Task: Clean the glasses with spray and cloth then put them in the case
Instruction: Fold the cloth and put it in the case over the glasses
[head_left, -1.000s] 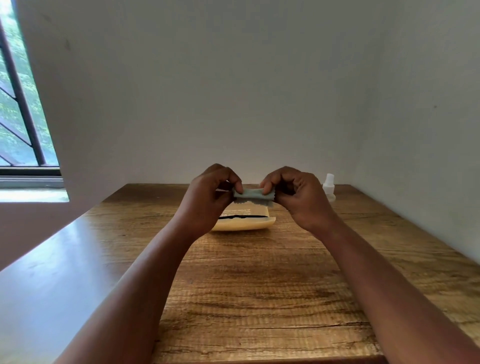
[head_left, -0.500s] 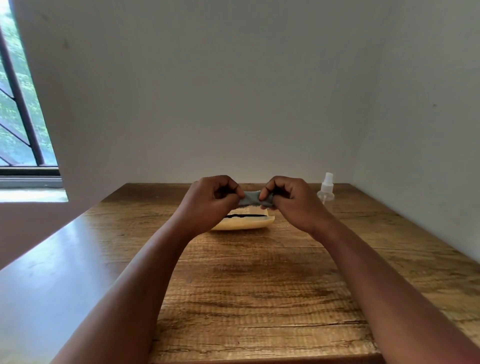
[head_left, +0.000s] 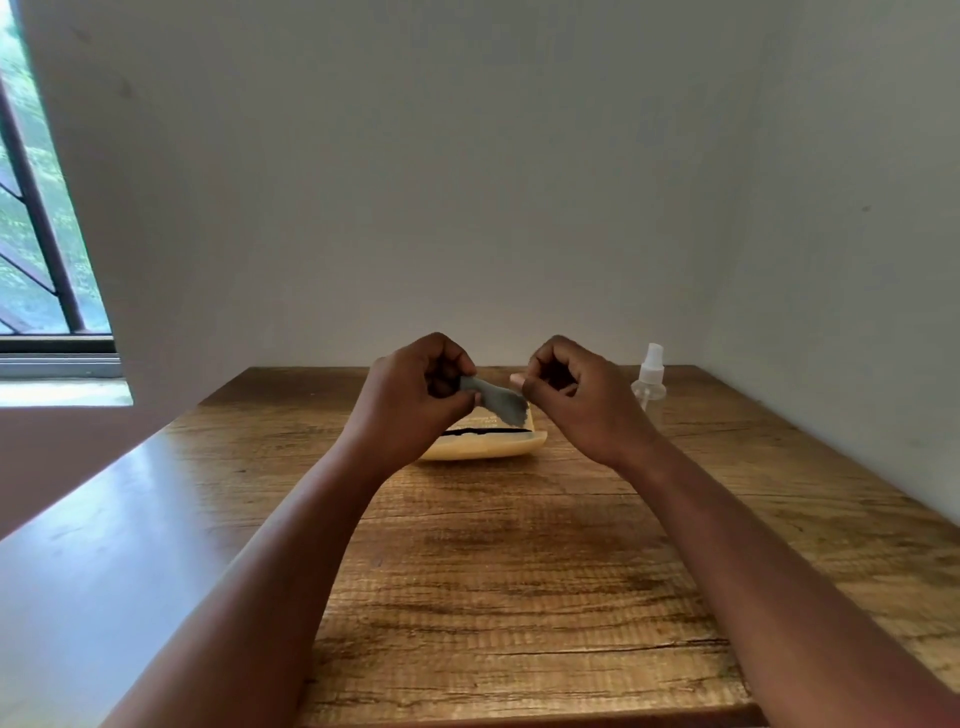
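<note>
At nine to ten o'clock of the view, a barred window (head_left: 36, 249) shows green foliage outside, with a pale sill below it. Across the lower half spreads the wooden table (head_left: 519, 597), its grain running side to side and its left part washed by glare. Both forearms reach up from the bottom edge toward the centre. The left hand (head_left: 415, 397), just left of centre, has its fingers curled and pinches one end of a small grey-blue cloth (head_left: 496, 400) between thumb and fingertips. The cloth hangs across the gap between the hands, crumpled and sagging toward four o'clock, its lower corner dropping in front of the case. Below and behind the hands, at six o'clock from the cloth, a cream-yellow glasses case (head_left: 483, 447) rests on the table, lying open with its lid tilted back; a thin dark line across its inside is most likely the frame of the glasses (head_left: 488, 431), though too little shows to be sure how they lie. The right hand (head_left: 576, 395), just right of centre, is curled too, thumb meeting fingers beside the cloth's far end; whether it actually grips the cloth cannot be told, as the fingers hide the contact. At three o'clock from that hand, near the table's far right corner, a small clear spray bottle (head_left: 649, 382) with a white nozzle stands upright, apart from the hand.
</note>
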